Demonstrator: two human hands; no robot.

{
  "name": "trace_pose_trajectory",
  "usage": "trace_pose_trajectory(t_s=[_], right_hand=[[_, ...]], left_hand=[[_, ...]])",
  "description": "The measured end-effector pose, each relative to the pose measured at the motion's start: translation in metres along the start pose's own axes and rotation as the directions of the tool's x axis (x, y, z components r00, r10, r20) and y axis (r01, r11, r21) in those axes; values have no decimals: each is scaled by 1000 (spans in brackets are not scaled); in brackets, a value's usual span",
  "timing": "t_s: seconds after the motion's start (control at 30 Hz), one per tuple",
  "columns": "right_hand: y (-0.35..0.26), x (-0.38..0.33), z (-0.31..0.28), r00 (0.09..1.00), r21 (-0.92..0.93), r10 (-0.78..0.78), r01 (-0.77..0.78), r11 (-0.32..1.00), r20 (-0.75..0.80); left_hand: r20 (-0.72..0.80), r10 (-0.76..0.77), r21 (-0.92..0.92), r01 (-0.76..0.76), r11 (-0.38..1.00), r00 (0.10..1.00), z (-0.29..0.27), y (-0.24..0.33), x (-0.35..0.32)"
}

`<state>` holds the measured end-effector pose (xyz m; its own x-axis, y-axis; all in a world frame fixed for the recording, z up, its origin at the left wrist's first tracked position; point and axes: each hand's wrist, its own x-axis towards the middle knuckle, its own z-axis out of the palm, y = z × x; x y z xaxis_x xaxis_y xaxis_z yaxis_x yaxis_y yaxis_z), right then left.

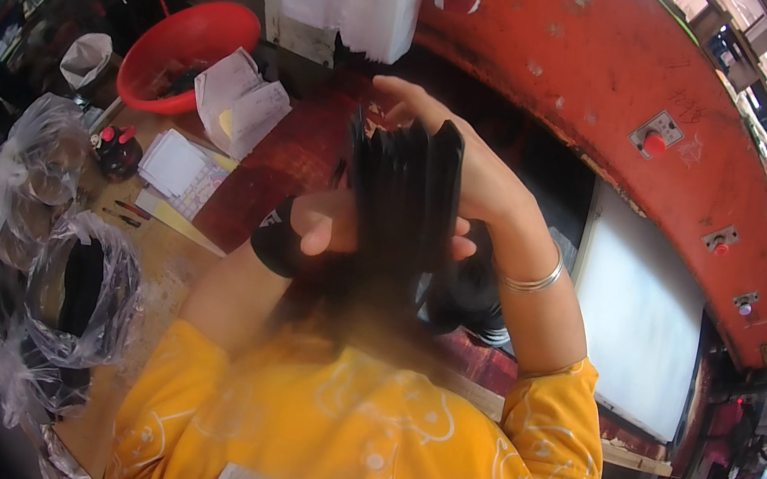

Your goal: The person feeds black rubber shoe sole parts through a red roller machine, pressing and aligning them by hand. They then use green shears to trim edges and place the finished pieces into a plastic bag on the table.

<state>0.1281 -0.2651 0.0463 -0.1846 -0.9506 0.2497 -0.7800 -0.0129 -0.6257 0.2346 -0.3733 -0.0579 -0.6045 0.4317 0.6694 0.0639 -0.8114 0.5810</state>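
Here we are, right in front of the chest — a stack of thin black pieces [402, 192] stands up on edge, and the left hand [331, 221] has it wrapped, thumb out on the near side. Over comes the right hand [476, 169], bowed around the far end, fingers stretched loosely; whether it's pinching, I can't tell. Off to the left, a red basin [161, 40] sits beyond some loose papers [177, 167].
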Motion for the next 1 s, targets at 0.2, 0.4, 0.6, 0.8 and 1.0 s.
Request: trace_pose_trajectory(t_s=[0.2, 0.4, 0.6, 0.8, 1.0], right_hand=[[-12, 1, -37, 901, 343, 169, -318, 884, 400], [-40, 8, -32, 996, 476, -83, 63, 877, 21], [-53, 24, -26, 927, 96, -366, 373, 923, -79], [-37, 29, -14, 994, 106, -112, 110, 988, 18], [-14, 60, -121, 911, -49, -217, 214, 976, -350]], left_hand=[[-183, 65, 129, -42, 991, 981, 28, 38, 2], [-579, 20, 70, 26, 997, 815, 64, 55, 19], [-490, -62, 212, 188, 959, 870, 28, 65, 3], [-190, -150, 423, 219, 879, 970, -25, 57, -12], [-465, -29, -168, -56, 984, 885, -15, 56, 11]])
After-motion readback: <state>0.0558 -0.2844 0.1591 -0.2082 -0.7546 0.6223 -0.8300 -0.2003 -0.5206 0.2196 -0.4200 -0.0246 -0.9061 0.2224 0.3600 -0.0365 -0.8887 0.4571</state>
